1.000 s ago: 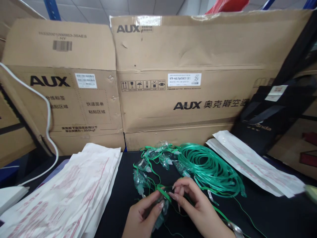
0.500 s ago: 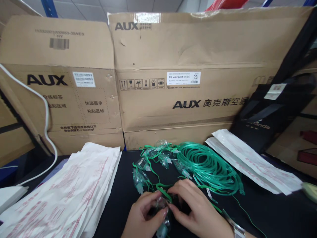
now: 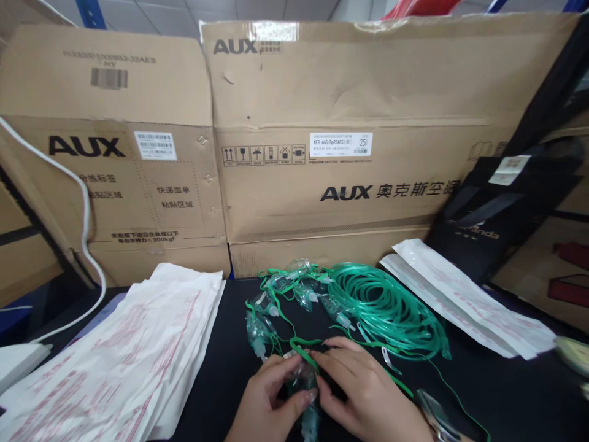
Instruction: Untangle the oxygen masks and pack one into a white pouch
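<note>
At the front middle of the table, my left hand (image 3: 271, 399) grips the left side of a clear green-tinted oxygen mask (image 3: 302, 383), thumb in front and fingers behind. My right hand (image 3: 363, 393) closes on the mask's right edge, by the green elastic strap (image 3: 304, 353) that loops over its top. Part of the mask is hidden by my fingers; its connector end points down toward me. Several similar masks (image 3: 257, 331) lie just beyond in a loose arc, with thin green straps among them. Right of these rests a coil of green tubing (image 3: 391, 307).
White printed pouches (image 3: 119, 350) are stacked at the left, and more pouches (image 3: 469, 301) lie at the right. Large cardboard boxes (image 3: 368, 86) wall off the back. A black bag (image 3: 497, 209) leans at the right, and a white cable (image 3: 87, 227) hangs at the left.
My right fingers have shifted slightly along the mask's edge, and its wrist has turned a little. The mask's body shows more between my hands. Other things stay where they were.
</note>
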`<act>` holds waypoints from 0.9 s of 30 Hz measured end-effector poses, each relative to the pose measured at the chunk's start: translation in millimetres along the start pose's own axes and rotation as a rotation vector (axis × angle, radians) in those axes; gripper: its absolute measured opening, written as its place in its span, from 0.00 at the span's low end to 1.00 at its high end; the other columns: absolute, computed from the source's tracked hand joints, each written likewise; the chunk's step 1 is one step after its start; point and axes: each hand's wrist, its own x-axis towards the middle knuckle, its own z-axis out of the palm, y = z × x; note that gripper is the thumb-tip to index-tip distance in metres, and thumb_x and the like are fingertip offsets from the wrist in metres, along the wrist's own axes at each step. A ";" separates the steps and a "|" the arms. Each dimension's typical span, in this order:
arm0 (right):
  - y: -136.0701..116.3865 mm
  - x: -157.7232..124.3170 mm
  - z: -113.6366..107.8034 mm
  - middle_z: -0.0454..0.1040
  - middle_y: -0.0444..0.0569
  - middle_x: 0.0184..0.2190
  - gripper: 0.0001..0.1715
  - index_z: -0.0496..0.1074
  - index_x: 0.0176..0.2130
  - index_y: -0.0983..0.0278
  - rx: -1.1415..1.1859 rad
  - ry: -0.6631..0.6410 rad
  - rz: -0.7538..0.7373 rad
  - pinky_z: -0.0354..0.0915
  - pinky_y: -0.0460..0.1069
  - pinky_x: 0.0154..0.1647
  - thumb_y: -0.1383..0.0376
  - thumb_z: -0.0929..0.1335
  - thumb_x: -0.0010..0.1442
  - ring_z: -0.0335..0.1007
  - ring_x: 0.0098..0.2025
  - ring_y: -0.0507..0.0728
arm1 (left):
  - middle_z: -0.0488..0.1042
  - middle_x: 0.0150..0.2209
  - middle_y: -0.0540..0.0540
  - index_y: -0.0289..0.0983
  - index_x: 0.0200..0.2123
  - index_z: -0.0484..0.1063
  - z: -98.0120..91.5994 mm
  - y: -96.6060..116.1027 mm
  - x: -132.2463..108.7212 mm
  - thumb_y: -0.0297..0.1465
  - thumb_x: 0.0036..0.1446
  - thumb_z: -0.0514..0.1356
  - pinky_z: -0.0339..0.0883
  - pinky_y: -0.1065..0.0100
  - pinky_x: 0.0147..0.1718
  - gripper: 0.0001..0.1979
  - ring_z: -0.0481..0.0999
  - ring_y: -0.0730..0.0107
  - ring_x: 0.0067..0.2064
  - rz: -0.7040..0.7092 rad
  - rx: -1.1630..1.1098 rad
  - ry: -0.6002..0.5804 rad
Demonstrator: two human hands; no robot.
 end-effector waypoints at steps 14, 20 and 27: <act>-1.0 0.8 9.6 0.69 0.49 0.29 0.07 0.66 0.36 0.64 -0.104 -0.098 0.142 0.62 0.59 0.43 0.72 0.61 0.57 0.67 0.33 0.58 | 0.68 0.33 0.48 0.44 0.45 0.73 3.9 1.5 -2.9 0.25 0.46 0.62 0.67 0.68 0.39 0.20 0.72 0.67 0.38 0.021 0.034 0.061; 0.8 -0.3 5.8 0.70 0.49 0.38 0.14 0.61 0.45 0.61 0.087 -0.052 0.213 0.62 0.56 0.45 0.71 0.61 0.58 0.65 0.40 0.58 | 0.73 0.37 0.45 0.41 0.43 0.75 2.7 4.6 0.2 0.30 0.46 0.64 0.66 0.65 0.43 0.18 0.74 0.62 0.41 -0.016 -0.055 0.134; 15.7 -4.3 8.6 0.66 0.51 0.43 0.16 0.58 0.50 0.59 0.189 0.054 0.328 0.61 0.55 0.48 0.70 0.57 0.62 0.63 0.46 0.58 | 0.75 0.37 0.43 0.40 0.45 0.73 2.3 -3.9 3.5 0.35 0.44 0.66 0.69 0.67 0.37 0.22 0.75 0.64 0.37 -0.089 -0.179 0.193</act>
